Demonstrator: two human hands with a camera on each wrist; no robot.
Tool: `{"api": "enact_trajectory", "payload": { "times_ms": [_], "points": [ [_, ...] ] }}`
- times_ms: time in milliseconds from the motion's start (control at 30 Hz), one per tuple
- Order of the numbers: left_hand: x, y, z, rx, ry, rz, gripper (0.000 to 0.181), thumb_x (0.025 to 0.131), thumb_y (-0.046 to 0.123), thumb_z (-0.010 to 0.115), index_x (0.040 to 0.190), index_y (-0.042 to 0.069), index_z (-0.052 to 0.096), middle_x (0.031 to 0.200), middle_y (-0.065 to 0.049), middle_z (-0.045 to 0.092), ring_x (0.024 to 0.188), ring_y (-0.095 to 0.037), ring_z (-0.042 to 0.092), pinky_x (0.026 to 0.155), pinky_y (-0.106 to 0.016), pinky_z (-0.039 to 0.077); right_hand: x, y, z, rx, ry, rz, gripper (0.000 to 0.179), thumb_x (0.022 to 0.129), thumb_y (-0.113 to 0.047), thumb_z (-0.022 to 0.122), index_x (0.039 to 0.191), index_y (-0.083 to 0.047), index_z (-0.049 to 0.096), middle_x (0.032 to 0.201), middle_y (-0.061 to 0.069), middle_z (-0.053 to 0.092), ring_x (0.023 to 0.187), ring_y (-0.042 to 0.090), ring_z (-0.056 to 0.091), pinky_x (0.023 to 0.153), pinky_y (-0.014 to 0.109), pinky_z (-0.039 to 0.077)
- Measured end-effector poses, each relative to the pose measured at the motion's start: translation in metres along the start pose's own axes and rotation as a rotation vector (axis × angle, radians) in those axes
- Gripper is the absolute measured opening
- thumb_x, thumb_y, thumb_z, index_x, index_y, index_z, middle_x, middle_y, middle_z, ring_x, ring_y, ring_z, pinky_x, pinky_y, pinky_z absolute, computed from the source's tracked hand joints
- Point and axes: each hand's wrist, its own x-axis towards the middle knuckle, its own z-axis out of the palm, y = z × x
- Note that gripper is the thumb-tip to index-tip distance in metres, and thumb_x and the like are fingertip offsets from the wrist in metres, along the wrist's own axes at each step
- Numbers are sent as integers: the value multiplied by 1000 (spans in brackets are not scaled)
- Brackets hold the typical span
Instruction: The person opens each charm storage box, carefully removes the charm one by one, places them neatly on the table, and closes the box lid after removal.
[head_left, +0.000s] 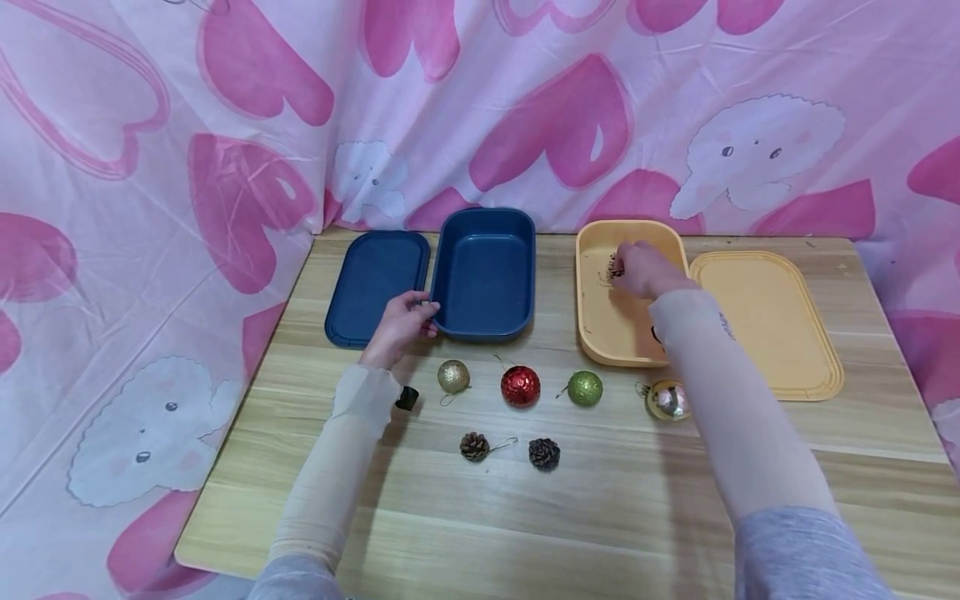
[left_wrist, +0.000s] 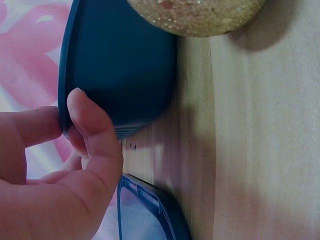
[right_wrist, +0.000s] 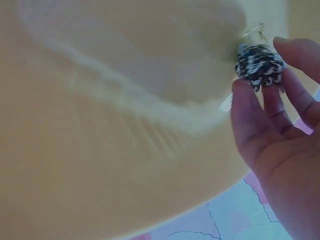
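Note:
My left hand (head_left: 402,327) pinches the rim of a dark blue plastic container (head_left: 483,271) at its near left corner. In the left wrist view, thumb and fingers (left_wrist: 92,125) lie on either side of that rim. My right hand (head_left: 647,268) is inside a yellow-orange container (head_left: 587,321), above its floor. Its fingertips hold a pine cone (right_wrist: 259,65) with a thin wire loop. In the head view most of that cone is hidden by the hand.
Beside the containers lie a blue lid (head_left: 382,287) and a yellow lid (head_left: 772,325). In front are a gold bauble (head_left: 453,376), a red bauble (head_left: 520,386), a green bauble (head_left: 584,388), a shiny striped bauble (head_left: 667,400) and two pine cones (head_left: 474,447). A pink curtain (head_left: 420,150) hangs behind.

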Motion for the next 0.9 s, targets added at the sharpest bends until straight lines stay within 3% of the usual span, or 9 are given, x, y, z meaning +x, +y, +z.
{"api": "enact_trajectory", "payload": {
  "times_ms": [233, 367, 500, 667, 900],
  "points": [
    [1, -1, -1, 1, 0, 2, 45, 99, 13, 55, 139, 0, 42, 113, -18, 54, 60, -9, 58, 59, -20, 54, 2, -3, -1, -36, -34, 8, 20, 91, -20, 59, 83, -1, 59, 92, 16, 54, 94, 31, 47, 83, 45, 42],
    [1, -2, -2, 6, -5, 1, 45, 98, 13, 55, 140, 0, 42, 111, -14, 54, 61, -9, 58, 61, -20, 54, 1, -8, -1, 0, -52, 40, 24, 92, -21, 62, 98, 1, 54, 99, 20, 56, 93, 33, 52, 83, 46, 46],
    [1, -3, -2, 4, -4, 0, 46, 98, 13, 55, 140, 0, 42, 110, -13, 54, 61, -9, 57, 62, -21, 54, 1, -12, -1, 17, -63, 62, 43, 92, -22, 64, 120, 6, 45, 115, 29, 56, 107, 42, 55, 95, 54, 46],
    [1, -3, -1, -3, 4, 1, 45, 98, 13, 55, 139, 0, 43, 108, -14, 55, 60, -9, 57, 61, -21, 55, 3, -12, 1, -16, -69, 49, 40, 91, -22, 64, 116, 7, 53, 113, 27, 58, 103, 39, 55, 92, 52, 46],
    [0, -1, -2, 10, 1, 0, 45, 98, 15, 55, 139, 0, 43, 106, -13, 55, 60, -9, 58, 61, -21, 55, 3, -13, 3, 0, -75, 64, 37, 87, -14, 65, 117, 6, 56, 114, 24, 46, 102, 36, 49, 91, 52, 46]
  ]
}}
